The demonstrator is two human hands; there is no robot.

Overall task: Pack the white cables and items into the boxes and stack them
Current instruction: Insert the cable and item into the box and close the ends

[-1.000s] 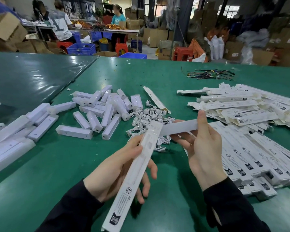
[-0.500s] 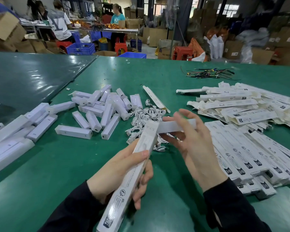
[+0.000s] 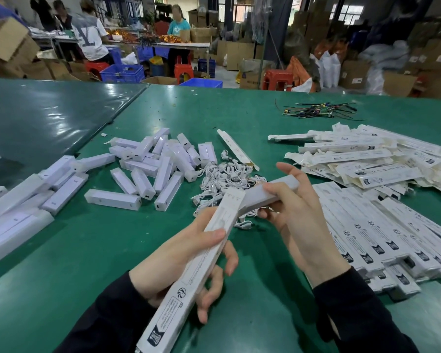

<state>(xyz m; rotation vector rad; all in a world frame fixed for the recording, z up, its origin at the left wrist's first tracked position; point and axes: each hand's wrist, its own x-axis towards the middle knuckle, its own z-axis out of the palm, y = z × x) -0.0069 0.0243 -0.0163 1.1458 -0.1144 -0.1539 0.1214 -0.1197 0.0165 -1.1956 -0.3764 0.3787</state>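
**White bar met the mouth of the long box**

The left hand (image 3: 178,261) gripped a long printed box (image 3: 189,273), thumb on top and fingers curled beneath, angled up from the near edge toward mid-table. The right hand (image 3: 298,220) held a white bar (image 3: 270,193), fingers wrapped over it and the index finger lifted straight, the bar's left end touching the box's far open end. Just beyond lay a heap of white cables (image 3: 227,179) on the green table (image 3: 239,118). Loose white bars (image 3: 148,169) sprawled to the left; flat unfilled boxes (image 3: 354,159) piled far right, with filled boxes (image 3: 382,235) stacked near right.
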